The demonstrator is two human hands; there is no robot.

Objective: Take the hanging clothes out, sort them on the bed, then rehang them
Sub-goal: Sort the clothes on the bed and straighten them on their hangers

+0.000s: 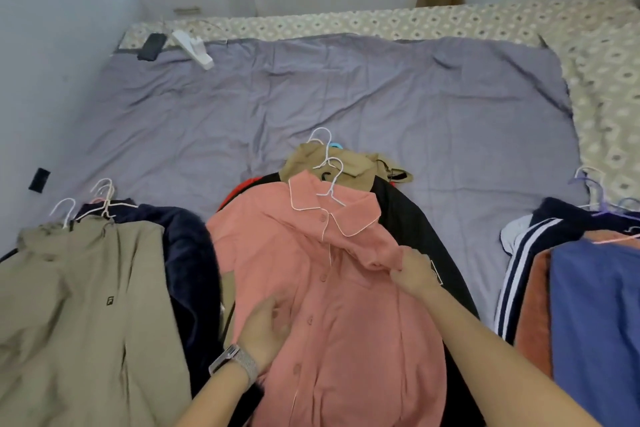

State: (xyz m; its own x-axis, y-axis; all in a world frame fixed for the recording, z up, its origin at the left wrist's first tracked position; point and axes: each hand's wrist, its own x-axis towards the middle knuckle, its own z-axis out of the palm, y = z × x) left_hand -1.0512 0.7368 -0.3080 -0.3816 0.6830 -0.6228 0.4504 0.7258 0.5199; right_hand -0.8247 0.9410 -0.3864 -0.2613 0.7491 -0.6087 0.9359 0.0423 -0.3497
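A pink shirt [329, 288] of soft matte cloth, with a rounded collar edged in thin white piping and a row of matching buttons, lies flat on top of the middle pile on the bed [346, 97]. Its thin white wire hanger [332, 184] pokes out at the neck. Under it show a black jacket [415, 229] and a tan garment [349, 163]. The bed cover is a smooth, creased lilac sheet. To the left lies a khaki jacket [86, 305] over fuzzy navy fabric; to the right a blue cloth [595, 322] and a navy piece with white stripes [519, 270]. The right hand [415, 274] pinches a bunched fold of the shirt's sleeve area between curled fingers. The left hand [266, 329], a mesh-band watch [235, 362] at the wrist, rests on the shirt front with fingers loosely bent, gripping nothing
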